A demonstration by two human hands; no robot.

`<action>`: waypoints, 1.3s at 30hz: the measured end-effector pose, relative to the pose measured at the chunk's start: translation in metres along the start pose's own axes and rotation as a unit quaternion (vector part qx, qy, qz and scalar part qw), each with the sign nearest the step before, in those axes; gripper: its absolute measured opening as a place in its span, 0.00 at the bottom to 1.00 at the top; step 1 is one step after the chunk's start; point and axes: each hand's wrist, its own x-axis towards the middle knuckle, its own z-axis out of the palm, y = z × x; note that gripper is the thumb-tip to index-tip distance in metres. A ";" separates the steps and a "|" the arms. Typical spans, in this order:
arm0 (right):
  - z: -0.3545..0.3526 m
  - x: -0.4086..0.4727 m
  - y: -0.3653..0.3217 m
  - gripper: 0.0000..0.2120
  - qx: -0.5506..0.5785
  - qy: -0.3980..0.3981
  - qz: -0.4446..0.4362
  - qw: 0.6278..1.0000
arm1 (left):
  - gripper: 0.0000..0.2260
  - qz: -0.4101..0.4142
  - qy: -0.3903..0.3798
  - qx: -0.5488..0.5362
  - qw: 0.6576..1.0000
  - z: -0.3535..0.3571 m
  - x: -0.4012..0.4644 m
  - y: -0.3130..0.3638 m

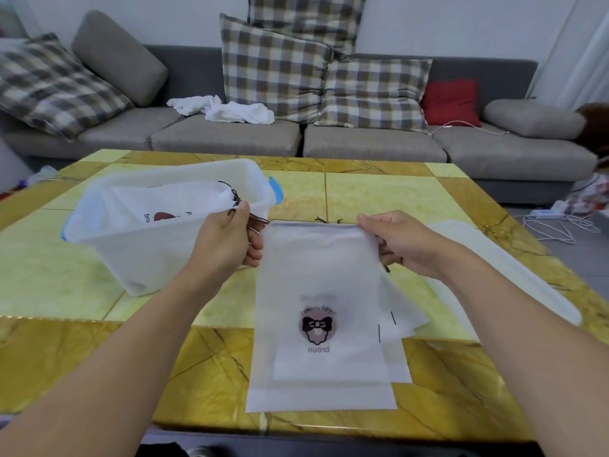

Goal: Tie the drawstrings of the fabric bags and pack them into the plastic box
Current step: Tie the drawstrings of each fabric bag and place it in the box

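Observation:
A white fabric bag [321,291] with a bow print hangs upright over the table, held up by its top corners. My left hand [227,237] pinches the dark drawstring at the bag's top left corner. My right hand [398,240] grips the top right corner, thumb on the hem. Under it lie other white bags [400,324] flat on the table. The translucent plastic box [131,245] with blue clips stands to the left, and one tied bag [171,201] lies inside it.
The box's translucent lid [514,268] lies on the yellow marble table [66,268] to the right. Behind the table stands a grey sofa [230,133] with checked cushions and a white cloth. Cables and a power strip [550,222] lie on the floor at right.

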 end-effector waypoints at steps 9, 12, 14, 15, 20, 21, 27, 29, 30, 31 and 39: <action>-0.010 -0.003 0.013 0.16 -0.057 0.072 -0.025 0.995 | 0.18 0.015 0.024 0.012 1.000 -0.007 0.002 -0.005; -0.013 -0.003 0.011 0.22 -0.057 0.079 -0.014 0.995 | 0.15 0.027 0.056 -0.022 0.998 -0.011 0.003 -0.007; -0.013 -0.002 0.011 0.22 0.030 0.088 -0.003 0.996 | 0.14 -0.011 0.065 -0.114 0.991 -0.011 0.002 -0.005; -0.013 0.000 0.011 0.22 0.118 0.094 0.004 0.989 | 0.14 -0.033 0.065 -0.170 0.983 -0.011 0.002 -0.002; -0.009 0.004 0.011 0.21 0.466 0.039 0.012 0.884 | 0.19 -0.106 0.072 -0.369 0.921 -0.010 -0.004 0.004; -0.006 0.005 0.011 0.21 0.501 0.032 0.008 0.865 | 0.19 -0.116 0.067 -0.396 0.909 -0.009 -0.005 0.005; 0.017 0.008 0.002 0.19 0.645 0.096 0.003 0.758 | 0.22 -0.141 0.054 -0.580 0.800 -0.012 -0.002 0.012; 0.018 0.010 -0.001 0.18 0.663 0.114 -0.003 0.740 | 0.23 -0.142 0.064 -0.586 0.795 -0.012 -0.001 0.011; 0.016 0.011 -0.003 0.19 0.669 0.119 -0.007 0.734 | 0.23 -0.141 0.069 -0.573 0.804 -0.013 -0.001 0.010; 0.012 0.011 -0.004 0.19 0.671 0.122 -0.008 0.731 | 0.23 -0.136 0.076 -0.552 0.819 -0.015 0.000 0.011; -0.038 -0.001 0.008 0.20 0.465 0.257 0.032 0.847 | 0.21 -0.018 0.147 -0.231 0.962 -0.054 0.020 0.019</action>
